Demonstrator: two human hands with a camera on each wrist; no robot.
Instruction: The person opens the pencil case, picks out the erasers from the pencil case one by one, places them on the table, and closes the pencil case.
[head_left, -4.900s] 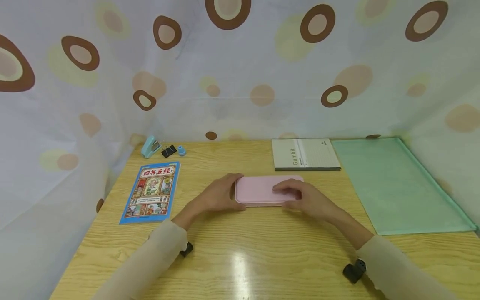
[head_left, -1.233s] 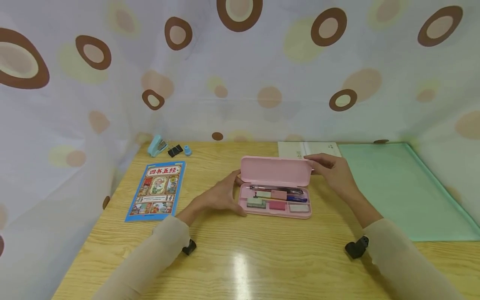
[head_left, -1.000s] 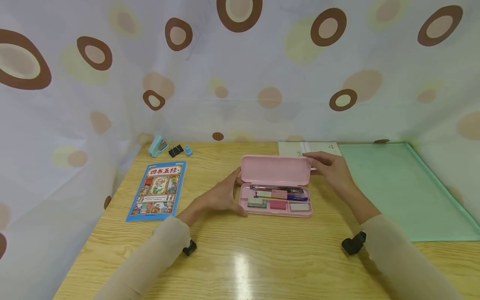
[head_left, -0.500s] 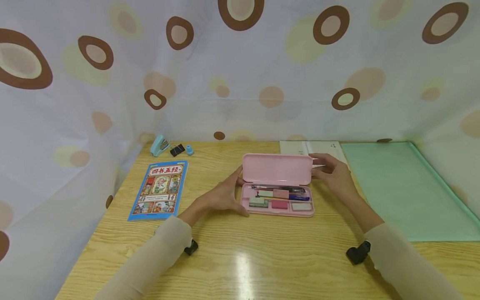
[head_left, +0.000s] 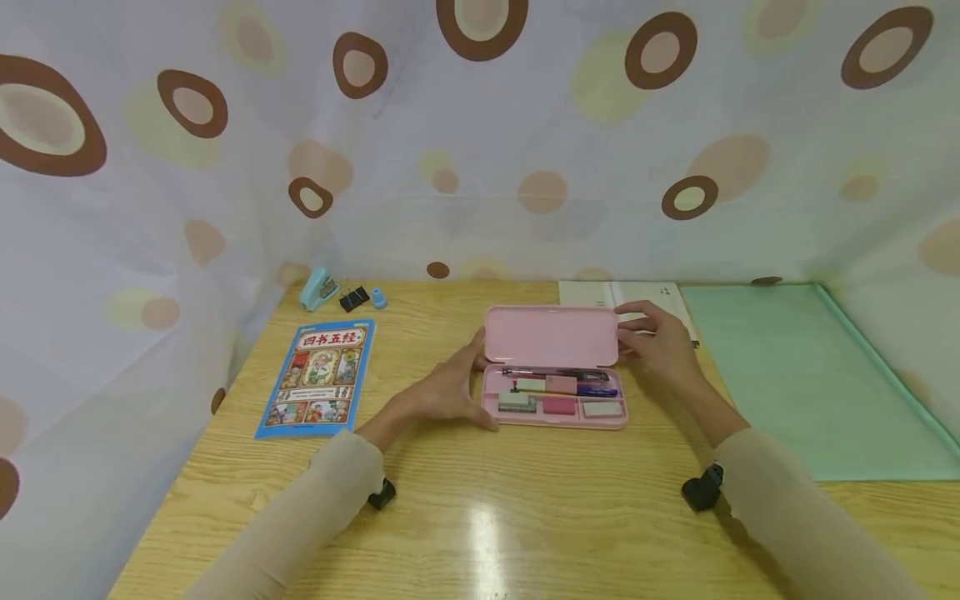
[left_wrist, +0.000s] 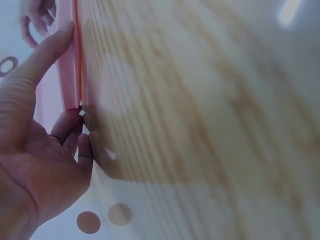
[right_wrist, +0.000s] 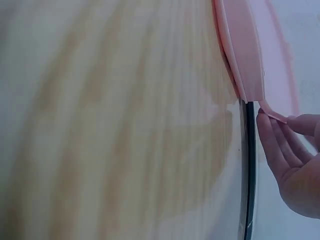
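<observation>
A pink pencil case (head_left: 491,418) lies open on the table, its lid (head_left: 551,335) tilted up at the back. Pens (head_left: 555,374), a green eraser (head_left: 517,402), a dark pink eraser (head_left: 558,406) and a whitish eraser (head_left: 602,409) lie in its compartments. My left hand (head_left: 446,387) holds the case's left end, thumb at the front and fingers behind, as the left wrist view shows. With thumb and fingers, my right hand (head_left: 660,342) pinches the lid's right edge; the right wrist view shows this lid edge (right_wrist: 275,116) between them.
To the left lies a blue-edged book (head_left: 317,379). Behind it stand a light-blue stapler (head_left: 318,289), a black binder clip (head_left: 354,299) and a small blue object (head_left: 378,298). A notebook (head_left: 652,293) sits behind the lid, partly hidden. A green mat (head_left: 817,383) covers the right side.
The pencil case was closed in the oldest frame; its lid now stands up, and my right hand has gone from its top to the lid's right edge. My left hand has stayed at the left end.
</observation>
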